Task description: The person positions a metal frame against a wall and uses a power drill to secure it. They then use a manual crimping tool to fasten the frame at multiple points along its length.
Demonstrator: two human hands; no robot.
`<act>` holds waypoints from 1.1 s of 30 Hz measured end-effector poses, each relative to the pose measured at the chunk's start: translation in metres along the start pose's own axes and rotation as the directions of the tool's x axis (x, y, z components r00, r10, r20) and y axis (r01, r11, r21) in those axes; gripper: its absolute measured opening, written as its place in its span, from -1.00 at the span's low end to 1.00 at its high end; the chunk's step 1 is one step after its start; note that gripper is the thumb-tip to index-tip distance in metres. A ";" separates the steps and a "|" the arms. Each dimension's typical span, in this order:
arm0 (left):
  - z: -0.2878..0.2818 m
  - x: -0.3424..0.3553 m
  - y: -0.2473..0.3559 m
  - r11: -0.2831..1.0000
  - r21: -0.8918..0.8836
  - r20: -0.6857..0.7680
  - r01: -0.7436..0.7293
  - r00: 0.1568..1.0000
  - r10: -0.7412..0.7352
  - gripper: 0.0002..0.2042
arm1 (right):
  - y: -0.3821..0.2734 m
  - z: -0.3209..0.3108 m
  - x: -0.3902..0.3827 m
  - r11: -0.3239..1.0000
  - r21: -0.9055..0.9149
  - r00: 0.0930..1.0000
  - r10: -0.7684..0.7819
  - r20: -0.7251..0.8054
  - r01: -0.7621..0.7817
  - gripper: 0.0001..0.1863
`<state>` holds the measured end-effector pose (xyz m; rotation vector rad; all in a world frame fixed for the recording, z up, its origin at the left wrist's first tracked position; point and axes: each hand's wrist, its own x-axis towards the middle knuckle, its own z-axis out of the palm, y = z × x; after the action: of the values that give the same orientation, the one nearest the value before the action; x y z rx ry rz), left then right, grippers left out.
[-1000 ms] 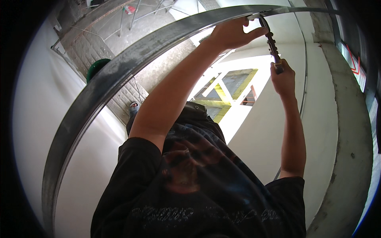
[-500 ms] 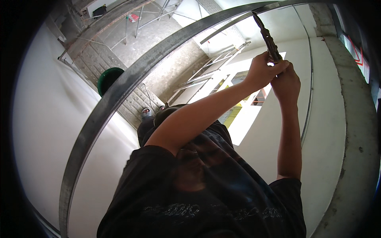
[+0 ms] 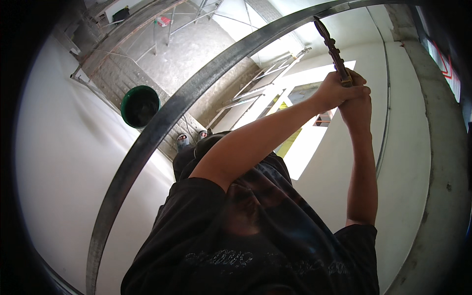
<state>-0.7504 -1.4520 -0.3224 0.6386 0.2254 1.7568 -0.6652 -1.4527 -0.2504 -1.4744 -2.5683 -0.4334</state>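
Both my arms are raised toward the upper right. My left hand (image 3: 334,92) is closed round the lower end of a dark plier-like hand tool (image 3: 332,46), long and knobbly with a brass-coloured end. Pressed against it from below, my right hand (image 3: 356,109) is also closed at the grip; its fingers are partly hidden. The tool's far tip reaches the edge of a long grey metal channel (image 3: 191,93), which bends across the view from lower left to upper right. Whether the tip grips the channel or only touches it, I cannot tell.
A green bucket (image 3: 129,109) stands below, beyond the channel, near my sandalled feet (image 3: 182,139) on rough planks. Lower down are scaffold frames (image 3: 170,24) and a concrete floor (image 3: 191,39). White walls rise on both sides, with a window opening (image 3: 307,147) and a concrete beam (image 3: 437,147) at right.
The channel has shifted right in view, uncovering more of the bucket. My hands have moved slightly down and right along the tool, exposing its handle end. A separate thin metal strip no longer shows.
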 end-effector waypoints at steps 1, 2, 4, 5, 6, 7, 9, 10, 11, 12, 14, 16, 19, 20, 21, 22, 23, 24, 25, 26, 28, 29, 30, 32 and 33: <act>0.001 -0.003 0.007 1.000 0.001 0.005 0.031 0.999 -0.031 -0.68 | 0.000 0.001 0.001 0.999 0.031 1.000 -0.013 -0.004 0.013 -0.69; 0.002 -0.003 0.007 0.999 0.045 -0.058 0.021 0.998 -0.018 -0.70 | -0.003 0.000 0.002 0.998 0.059 0.999 -0.032 -0.009 0.032 -0.68; 0.002 -0.002 0.006 1.000 0.024 -0.103 0.018 0.995 -0.016 -0.68 | -0.005 0.000 0.003 0.996 0.080 0.999 -0.043 0.001 0.042 -0.64; 0.002 -0.001 0.006 1.000 0.016 -0.120 0.018 0.993 -0.016 -0.67 | -0.005 0.000 0.003 0.997 0.073 0.999 -0.032 0.010 0.031 -0.62; 0.002 -0.001 0.006 0.999 0.046 -0.131 0.024 0.991 -0.018 -0.67 | -0.005 0.000 0.003 0.998 0.066 1.000 -0.021 0.020 0.020 -0.60; 0.001 -0.003 0.006 0.997 0.076 -0.142 0.031 0.990 -0.020 -0.66 | -0.006 0.001 0.002 0.998 0.066 1.000 -0.013 0.012 0.012 -0.61; 0.001 -0.003 0.005 0.995 0.092 -0.127 0.031 0.992 -0.019 -0.65 | -0.011 0.003 -0.002 0.998 0.069 1.000 -0.003 -0.012 0.004 -0.61; 0.001 -0.003 0.005 0.997 0.077 -0.100 0.028 0.995 -0.020 -0.64 | -0.017 -0.002 -0.003 0.999 0.040 0.999 0.034 -0.001 -0.034 -0.62; -0.001 -0.004 0.005 0.998 0.063 -0.080 0.029 0.997 -0.024 -0.63 | -0.026 -0.007 -0.005 0.997 0.014 0.997 0.070 0.015 -0.070 -0.63; -0.001 -0.004 0.006 0.998 0.052 -0.075 0.027 0.997 -0.023 -0.62 | -0.031 -0.009 -0.007 0.994 -0.013 0.994 0.106 0.030 -0.106 -0.64; -0.001 -0.004 0.009 0.999 0.027 -0.062 0.021 0.998 -0.019 -0.59 | -0.033 -0.009 -0.009 0.996 -0.005 0.996 0.094 0.000 -0.094 -0.64; -0.003 -0.003 0.013 1.000 0.018 -0.016 0.020 1.000 -0.020 -0.60 | -0.037 -0.013 -0.011 0.995 -0.017 0.995 0.098 -0.008 -0.098 -0.64; -0.003 -0.002 0.017 0.999 -0.013 0.040 0.033 0.999 -0.032 -0.59 | -0.044 -0.024 -0.010 0.991 -0.071 0.994 0.109 -0.004 -0.109 -0.64; -0.003 -0.003 0.020 0.999 -0.023 0.056 0.041 0.998 -0.039 -0.59 | -0.044 -0.025 -0.010 0.991 -0.090 0.995 0.103 -0.013 -0.103 -0.64; -0.003 -0.004 0.023 0.999 -0.003 0.043 0.047 0.998 -0.047 -0.59 | -0.044 -0.025 -0.011 0.989 -0.110 0.995 0.096 -0.022 -0.098 -0.64; -0.003 -0.005 0.026 0.998 0.017 0.031 0.053 0.998 -0.054 -0.59 | -0.049 -0.030 -0.010 0.988 -0.110 0.994 0.110 -0.012 -0.110 -0.65; -0.003 -0.007 0.027 0.997 0.039 0.021 0.060 0.998 -0.061 -0.59 | -0.058 -0.038 -0.008 0.986 -0.109 0.992 0.126 -0.004 -0.125 -0.65; -0.002 -0.007 0.028 0.999 0.016 0.006 0.047 0.999 -0.047 -0.57 | -0.063 -0.042 -0.007 0.984 -0.107 0.990 0.141 0.004 -0.140 -0.65; 0.000 -0.007 0.028 0.999 -0.006 -0.009 0.033 0.999 -0.033 -0.55 | -0.060 -0.042 -0.006 0.985 -0.105 0.991 0.135 0.006 -0.133 -0.66; 0.000 -0.007 0.029 0.999 -0.026 -0.025 0.022 0.999 -0.023 -0.53 | -0.055 -0.040 -0.005 0.986 -0.101 0.991 0.131 0.009 -0.129 -0.66; 0.000 -0.009 0.029 0.997 0.059 -0.062 0.041 0.997 -0.037 -0.59 | -0.046 -0.035 -0.001 0.991 -0.080 0.993 0.113 0.018 -0.111 -0.67; 0.003 -0.011 0.030 0.994 0.095 -0.078 0.055 0.996 -0.048 -0.61 | -0.040 -0.034 -0.001 0.992 -0.069 0.994 0.105 0.024 -0.103 -0.67; 0.005 -0.012 0.031 0.991 0.114 -0.102 0.063 0.993 -0.052 -0.62 | -0.035 -0.032 -0.001 0.994 -0.058 0.995 0.097 0.031 -0.095 -0.68; 0.008 -0.012 0.031 0.985 0.157 -0.152 0.077 0.987 -0.053 -0.64 | -0.032 -0.032 0.002 0.997 -0.032 0.997 0.066 0.032 -0.065 -0.69; 0.010 -0.012 0.031 0.986 0.151 -0.182 0.065 0.983 -0.037 -0.64 | -0.029 -0.031 0.004 0.999 -0.017 0.998 0.049 0.029 -0.049 -0.70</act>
<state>-0.7695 -1.4737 -0.3034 0.5823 0.5042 1.7585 -0.6927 -1.4735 -0.2250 -1.5575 -2.5507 -0.4296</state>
